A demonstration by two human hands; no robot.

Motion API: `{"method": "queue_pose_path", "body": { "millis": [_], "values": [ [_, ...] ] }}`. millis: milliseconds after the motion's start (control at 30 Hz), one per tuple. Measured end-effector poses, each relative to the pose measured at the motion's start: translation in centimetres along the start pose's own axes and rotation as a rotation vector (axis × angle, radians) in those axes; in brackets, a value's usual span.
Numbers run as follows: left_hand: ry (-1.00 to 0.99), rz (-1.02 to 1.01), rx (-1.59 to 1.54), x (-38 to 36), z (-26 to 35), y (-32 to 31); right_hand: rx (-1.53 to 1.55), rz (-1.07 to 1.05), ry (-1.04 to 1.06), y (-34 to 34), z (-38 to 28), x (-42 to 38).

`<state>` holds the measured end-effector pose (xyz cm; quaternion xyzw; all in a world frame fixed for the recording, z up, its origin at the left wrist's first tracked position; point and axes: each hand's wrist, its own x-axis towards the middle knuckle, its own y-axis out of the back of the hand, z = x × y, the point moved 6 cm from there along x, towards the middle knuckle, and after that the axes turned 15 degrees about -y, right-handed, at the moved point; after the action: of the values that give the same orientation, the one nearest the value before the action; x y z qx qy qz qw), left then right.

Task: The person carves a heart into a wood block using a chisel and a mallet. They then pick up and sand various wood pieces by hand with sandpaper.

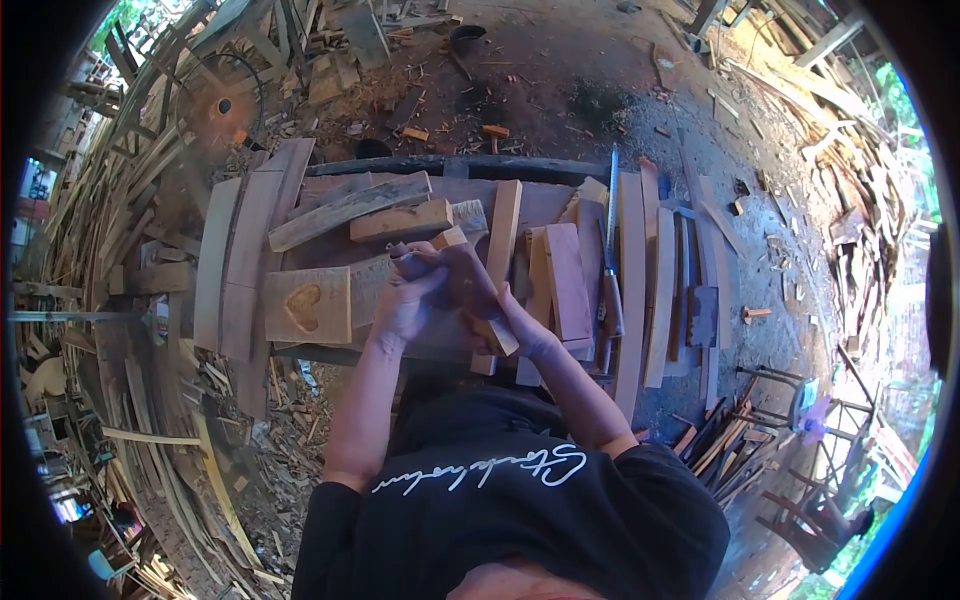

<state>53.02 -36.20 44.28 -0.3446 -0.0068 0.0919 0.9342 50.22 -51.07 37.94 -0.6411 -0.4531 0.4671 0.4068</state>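
My right hand (521,326) grips the lower end of a short wooden block (470,277), its thumb along the side. The block is tilted, with pale ends and a darker brown face. On its left side my left hand (402,306) is closed around a small dark brown piece (413,262); I cannot tell what it is. Behind the hands lies a thick wood offcut (401,221). A board with a heart-shaped mark (308,306) rests left of my left hand. To the right of my right hand is a reddish plank (568,285).
A handsaw (611,240) lies among the planks on the workbench (440,180), its handle towards me. Long boards (255,255) cover the left end, more boards (630,290) the right. Wood piles (160,400) and scraps litter the floor; a metal-framed stool (785,395) stands at right.
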Motion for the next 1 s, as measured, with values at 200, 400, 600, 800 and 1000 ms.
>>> {"method": "queue_pose_path", "body": {
  "millis": [200, 400, 600, 800, 1000],
  "values": [
    [-0.074, 0.071, 0.160, -1.2, -0.2, 1.5, -0.224, 0.312, 0.100, -0.7, -1.5, -0.3],
    [0.066, 0.155, 0.072, -2.2, -1.9, 3.5, -0.013, 0.170, 0.036, -1.1, -1.1, -0.2],
    [0.073, 0.096, -0.139, -2.7, -0.5, 2.8, 0.186, 0.044, 0.035, -0.8, -1.5, -0.5],
    [0.134, 0.050, -0.176, -3.0, -0.6, 3.6, 0.351, -0.081, 0.140, -2.1, -2.7, -0.4],
    [0.149, 0.072, -0.257, -3.3, -1.5, 3.4, 0.351, -0.413, 0.127, -1.6, -3.3, -0.2]
  ]
}}
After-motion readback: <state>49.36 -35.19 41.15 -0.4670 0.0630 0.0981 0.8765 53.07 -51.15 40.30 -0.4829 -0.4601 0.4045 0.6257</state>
